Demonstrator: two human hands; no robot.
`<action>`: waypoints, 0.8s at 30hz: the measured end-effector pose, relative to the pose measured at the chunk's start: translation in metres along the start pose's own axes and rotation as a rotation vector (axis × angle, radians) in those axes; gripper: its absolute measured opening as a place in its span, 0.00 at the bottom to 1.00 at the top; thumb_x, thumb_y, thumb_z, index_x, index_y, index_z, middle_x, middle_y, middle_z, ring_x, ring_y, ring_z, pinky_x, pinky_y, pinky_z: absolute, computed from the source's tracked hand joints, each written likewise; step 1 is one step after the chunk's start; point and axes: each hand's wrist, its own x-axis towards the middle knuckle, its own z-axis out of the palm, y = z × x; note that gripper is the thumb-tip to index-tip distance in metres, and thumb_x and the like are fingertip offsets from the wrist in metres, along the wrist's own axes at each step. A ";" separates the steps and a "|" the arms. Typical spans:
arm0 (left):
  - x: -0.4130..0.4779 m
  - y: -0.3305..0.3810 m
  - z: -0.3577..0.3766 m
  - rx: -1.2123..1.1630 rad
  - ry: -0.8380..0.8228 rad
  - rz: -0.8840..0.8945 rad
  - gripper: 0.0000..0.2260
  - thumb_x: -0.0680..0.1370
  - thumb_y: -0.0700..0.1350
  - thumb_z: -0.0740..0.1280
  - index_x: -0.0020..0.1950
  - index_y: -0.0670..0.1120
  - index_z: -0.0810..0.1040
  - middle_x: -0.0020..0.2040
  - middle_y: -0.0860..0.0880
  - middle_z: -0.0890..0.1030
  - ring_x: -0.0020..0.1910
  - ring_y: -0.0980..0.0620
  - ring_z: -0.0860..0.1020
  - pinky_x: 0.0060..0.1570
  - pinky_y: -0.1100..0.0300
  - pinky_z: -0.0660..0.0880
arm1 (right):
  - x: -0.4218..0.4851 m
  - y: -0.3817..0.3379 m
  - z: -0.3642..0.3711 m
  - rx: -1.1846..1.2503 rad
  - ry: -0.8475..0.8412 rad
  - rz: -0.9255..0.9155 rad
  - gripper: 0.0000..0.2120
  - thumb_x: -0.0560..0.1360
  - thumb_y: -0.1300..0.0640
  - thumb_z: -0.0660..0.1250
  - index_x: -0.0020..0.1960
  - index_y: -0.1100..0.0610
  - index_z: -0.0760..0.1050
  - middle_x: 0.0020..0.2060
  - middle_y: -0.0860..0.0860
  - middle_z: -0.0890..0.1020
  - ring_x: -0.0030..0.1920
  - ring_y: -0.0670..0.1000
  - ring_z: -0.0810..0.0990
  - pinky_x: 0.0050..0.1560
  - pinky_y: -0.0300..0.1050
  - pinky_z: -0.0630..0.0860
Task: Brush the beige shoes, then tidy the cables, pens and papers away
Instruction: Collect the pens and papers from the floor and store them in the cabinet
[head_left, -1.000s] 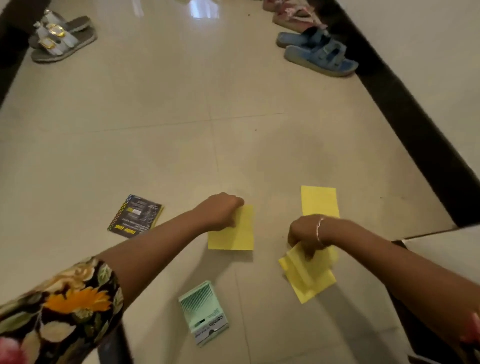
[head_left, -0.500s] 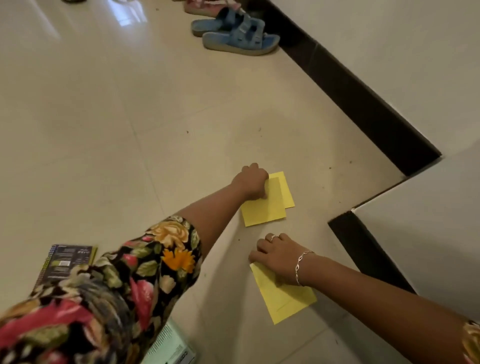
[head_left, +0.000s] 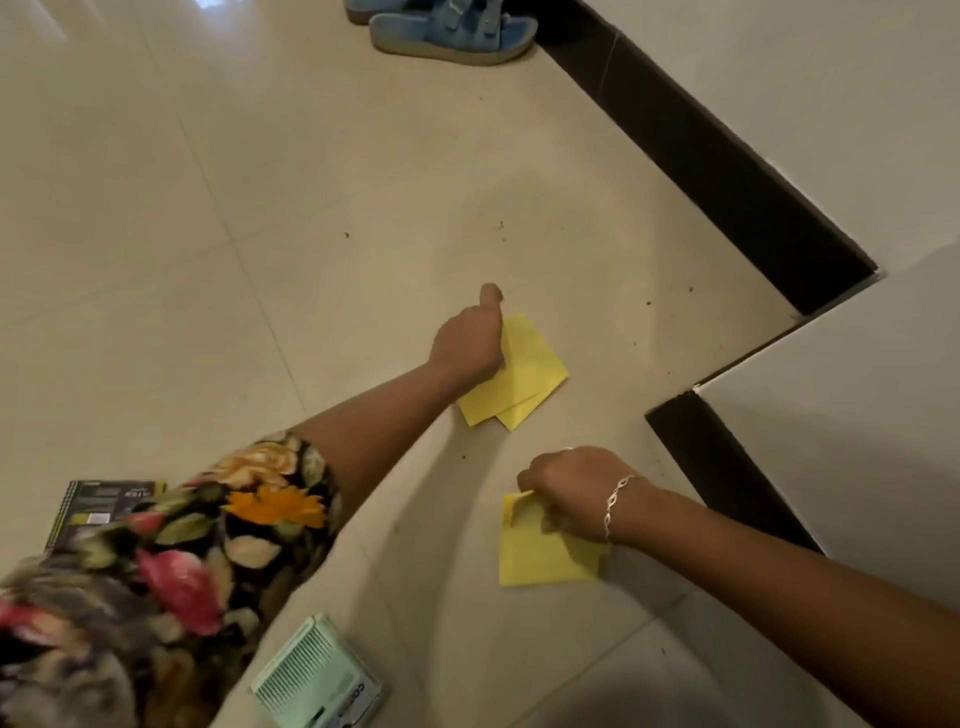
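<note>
The beige tiled floor (head_left: 260, 208) fills the view and everything lies on it. Two overlapping yellow papers (head_left: 535, 369) sit flat near the middle, and all else is placed from them.

A white wall with a black skirting (head_left: 727, 171) runs beyond and to the right of them, stepping in at a corner. A flowered sleeve (head_left: 156, 571) covers the left arm, which reaches up to them from the lower left. A pair of blue sandals (head_left: 452, 31) stands well beyond them, at the top edge. A pale green box (head_left: 317, 675) lies well short of them, towards the person. A dark spiral notebook (head_left: 104, 499) lies far to their left, partly under the sleeve.

A second yellow stack (head_left: 540, 556) lies just short of them and slightly right.

The left hand (head_left: 470, 343) rests on their left edge, fingers curled under and thumb stuck out; whether the fingers pinch the sheets is hidden. The right hand (head_left: 571, 488) has its fingers clenched round the second stack's upper corner, which curls up off the floor. A silver bracelet (head_left: 615, 501) circles that wrist.
</note>
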 end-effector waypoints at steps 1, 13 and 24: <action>-0.008 -0.005 -0.012 0.081 0.002 0.012 0.19 0.73 0.35 0.67 0.62 0.40 0.67 0.50 0.40 0.77 0.50 0.40 0.77 0.39 0.54 0.68 | -0.004 0.000 -0.009 0.026 0.057 0.013 0.17 0.75 0.56 0.64 0.63 0.54 0.69 0.57 0.54 0.76 0.58 0.58 0.74 0.52 0.48 0.72; -0.099 -0.056 -0.021 0.412 -0.078 0.082 0.09 0.76 0.38 0.59 0.55 0.44 0.72 0.50 0.42 0.79 0.48 0.41 0.77 0.37 0.56 0.66 | 0.013 -0.034 -0.024 -0.197 0.261 -0.063 0.23 0.74 0.68 0.53 0.68 0.58 0.59 0.57 0.57 0.74 0.56 0.60 0.74 0.47 0.49 0.67; -0.145 -0.134 -0.058 -0.204 -0.010 -0.299 0.13 0.71 0.41 0.68 0.56 0.43 0.77 0.51 0.42 0.80 0.51 0.42 0.77 0.43 0.56 0.71 | 0.029 -0.080 -0.059 0.016 0.132 -0.149 0.18 0.75 0.64 0.55 0.63 0.54 0.66 0.56 0.54 0.77 0.56 0.58 0.75 0.44 0.44 0.66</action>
